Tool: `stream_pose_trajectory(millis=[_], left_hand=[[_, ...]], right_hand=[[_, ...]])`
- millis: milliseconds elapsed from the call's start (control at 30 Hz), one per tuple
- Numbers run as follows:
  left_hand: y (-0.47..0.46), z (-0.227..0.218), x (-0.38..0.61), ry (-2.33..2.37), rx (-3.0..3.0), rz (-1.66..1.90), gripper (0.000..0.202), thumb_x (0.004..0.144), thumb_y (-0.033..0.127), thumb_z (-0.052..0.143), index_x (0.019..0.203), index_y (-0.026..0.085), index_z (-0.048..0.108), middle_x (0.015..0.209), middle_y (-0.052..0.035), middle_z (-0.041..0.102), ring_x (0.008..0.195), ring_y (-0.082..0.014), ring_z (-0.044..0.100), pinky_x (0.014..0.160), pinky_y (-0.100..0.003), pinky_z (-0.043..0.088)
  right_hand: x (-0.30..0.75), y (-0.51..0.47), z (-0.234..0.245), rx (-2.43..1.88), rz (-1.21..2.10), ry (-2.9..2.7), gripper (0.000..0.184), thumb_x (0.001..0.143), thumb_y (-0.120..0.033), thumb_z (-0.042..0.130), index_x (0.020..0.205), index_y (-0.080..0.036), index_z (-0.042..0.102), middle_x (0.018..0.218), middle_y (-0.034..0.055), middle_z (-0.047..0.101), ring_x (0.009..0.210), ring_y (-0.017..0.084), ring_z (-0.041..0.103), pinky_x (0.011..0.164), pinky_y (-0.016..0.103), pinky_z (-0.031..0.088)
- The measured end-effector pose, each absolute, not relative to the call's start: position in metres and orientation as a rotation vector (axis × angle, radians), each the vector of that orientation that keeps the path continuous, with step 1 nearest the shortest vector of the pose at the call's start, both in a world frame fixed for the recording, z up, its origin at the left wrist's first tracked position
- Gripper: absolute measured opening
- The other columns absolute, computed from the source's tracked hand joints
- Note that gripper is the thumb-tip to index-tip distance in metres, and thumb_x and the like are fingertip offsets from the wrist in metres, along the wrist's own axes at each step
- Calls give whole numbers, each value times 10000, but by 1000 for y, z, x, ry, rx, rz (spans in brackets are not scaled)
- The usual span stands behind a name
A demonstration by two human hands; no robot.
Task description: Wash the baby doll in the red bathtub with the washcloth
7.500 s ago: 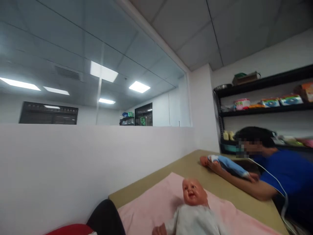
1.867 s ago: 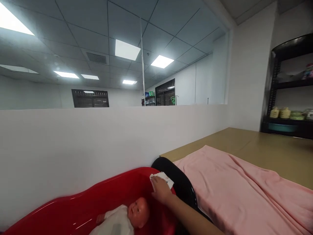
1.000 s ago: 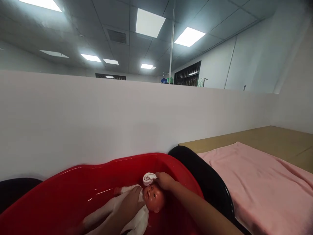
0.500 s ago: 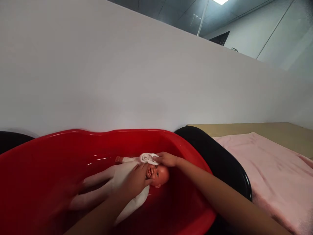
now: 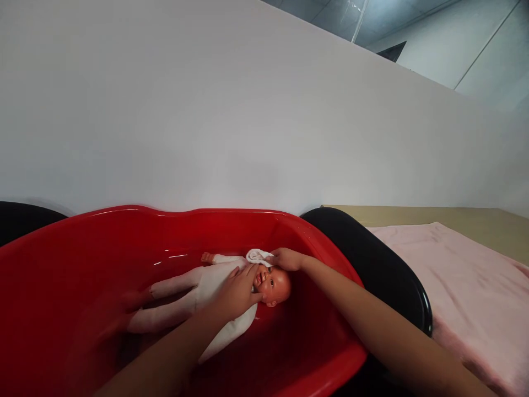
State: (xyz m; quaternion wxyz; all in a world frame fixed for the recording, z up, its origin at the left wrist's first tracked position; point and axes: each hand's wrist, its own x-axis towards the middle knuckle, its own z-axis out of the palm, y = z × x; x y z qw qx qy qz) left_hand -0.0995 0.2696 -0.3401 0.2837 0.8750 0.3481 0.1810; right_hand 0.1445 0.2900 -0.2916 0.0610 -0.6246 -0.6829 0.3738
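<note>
The red tub is taking up most of the lower view, w/ a black rim piece lying to the right of both hands and a pink cloth spreading beyond that on the tan table. A white wall is rising just behind the tub.

The baby doll is lying on its back inside the tub, head toward the right hand, legs stretching away past the left wrist.

The left hand is lying flat and unclenched over the doll's chest & chin, fingers spread, pinning rather than gripping.

The right hand is pinching a small white washcloth just above the doll's forehead, fingertips closed on its edge; the cloth is touching the head.

Judgement: the person is wiping the doll's face/head. To do it well, the left hand is best staying light on the chest so the head isn't rolling, and the right is best keeping the cloth bunched, w/ short strokes from brow outward, clear of the eyes. The left fingers are crowding the mouth, so the cloth has little room there.
</note>
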Motion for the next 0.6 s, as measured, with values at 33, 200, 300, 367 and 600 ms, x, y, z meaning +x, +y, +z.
stream_pose_trajectory(millis=[33,200,300,367,600], left_hand=[[270,-340,-99,931,2331,486,563,894,339,705,1435,203,626,1481,-131,695,1394,-376,607,1250,-478,388],[267,-337,-98,967,2325,490,462,888,307,689,1325,154,686,1374,-161,738,1328,-379,635,1208,-490,419],[266,-337,-97,972,2344,421,649,899,334,689,1509,136,591,1576,-179,636,1480,-377,549,1297,-502,346],[266,-339,-97,973,2389,319,824,911,359,685,1661,137,427,1755,-168,438,1614,-370,407,1355,-564,262],[268,-346,-94,976,2427,250,845,919,417,655,1686,181,391,1789,-129,384,1636,-351,383,1356,-650,256]], right_hand=[[145,289,-290,-1919,1108,-2071,476,1088,-488,514,924,-108,750,846,68,703,744,152,523,753,301,439],[136,283,-274,-1823,1151,-2127,492,1109,-549,464,1081,-158,761,1026,59,765,848,157,610,809,274,479],[129,280,-265,-2123,1054,-2117,490,1116,-498,439,1098,-127,758,1007,120,783,825,189,678,788,292,518],[129,281,-260,-2327,1077,-2073,525,1113,-465,398,1107,-75,750,808,138,754,670,221,690,704,330,537],[146,286,-245,-2375,1330,-2053,320,963,-395,665,894,-101,770,623,113,721,748,305,791,768,364,620]])
